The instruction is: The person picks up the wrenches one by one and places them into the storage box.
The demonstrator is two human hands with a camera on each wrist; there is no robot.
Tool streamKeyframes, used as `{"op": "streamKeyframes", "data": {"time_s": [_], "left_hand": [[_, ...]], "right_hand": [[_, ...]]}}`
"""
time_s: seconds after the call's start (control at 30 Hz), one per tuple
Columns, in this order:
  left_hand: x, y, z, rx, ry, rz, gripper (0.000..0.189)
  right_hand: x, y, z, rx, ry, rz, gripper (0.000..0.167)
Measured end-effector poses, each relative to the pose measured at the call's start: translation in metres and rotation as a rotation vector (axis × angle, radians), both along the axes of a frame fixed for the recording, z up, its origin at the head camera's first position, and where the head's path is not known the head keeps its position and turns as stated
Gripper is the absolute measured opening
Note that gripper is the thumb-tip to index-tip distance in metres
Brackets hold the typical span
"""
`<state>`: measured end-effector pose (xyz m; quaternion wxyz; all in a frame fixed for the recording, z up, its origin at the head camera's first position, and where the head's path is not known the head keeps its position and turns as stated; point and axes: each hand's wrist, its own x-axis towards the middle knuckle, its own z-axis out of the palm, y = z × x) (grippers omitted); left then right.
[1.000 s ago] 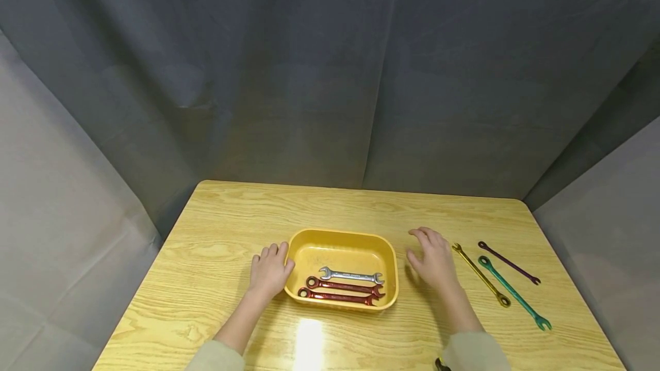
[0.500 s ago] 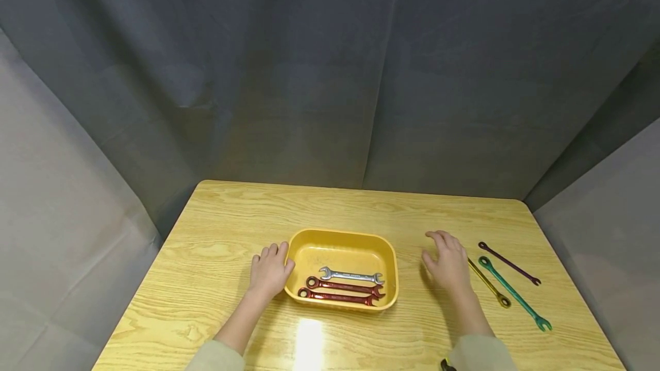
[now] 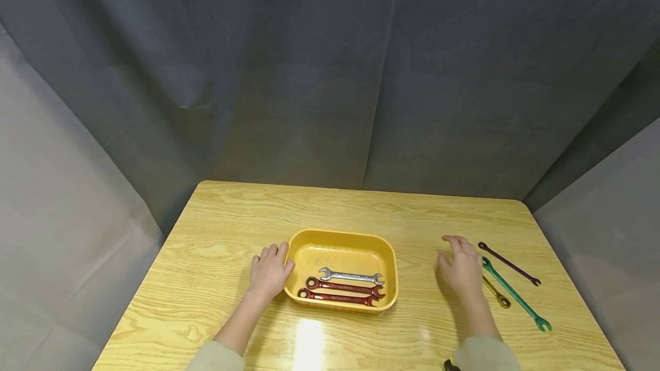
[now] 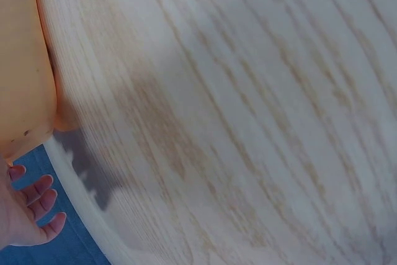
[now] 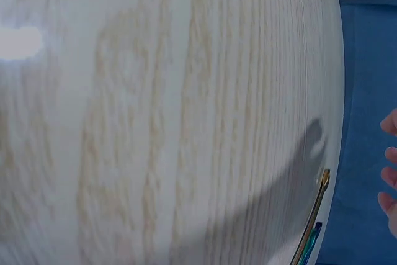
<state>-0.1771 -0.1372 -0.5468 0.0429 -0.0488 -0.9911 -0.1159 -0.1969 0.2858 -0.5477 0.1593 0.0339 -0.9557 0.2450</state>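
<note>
Left fingers grip the yellow tray; right fingers curve loosely apart.

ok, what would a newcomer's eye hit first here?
Probably the yellow tray near the middle of the table, with a silver wrench and two red wrenches inside and the left hand at its left rim. Next, the right hand, partly hiding the gold wrench in the head view; the green wrench and purple wrench lie farther right.
</note>
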Motion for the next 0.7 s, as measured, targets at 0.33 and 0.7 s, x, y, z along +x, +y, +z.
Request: {"op": "streamKeyframes", "data": {"time_s": [0.33,0.7], "left_hand": [[-0.001,0.000,0.000,-0.005,-0.002,0.000,0.034],[-0.001,0.000,0.000,0.008,-0.014,0.004,0.032]], "right_hand": [[0.003,0.018,0.000,0.015,-0.052,-0.060,0.042],[0.007,0.032,-0.007,0.021,-0.080,-0.096,0.041]]}}
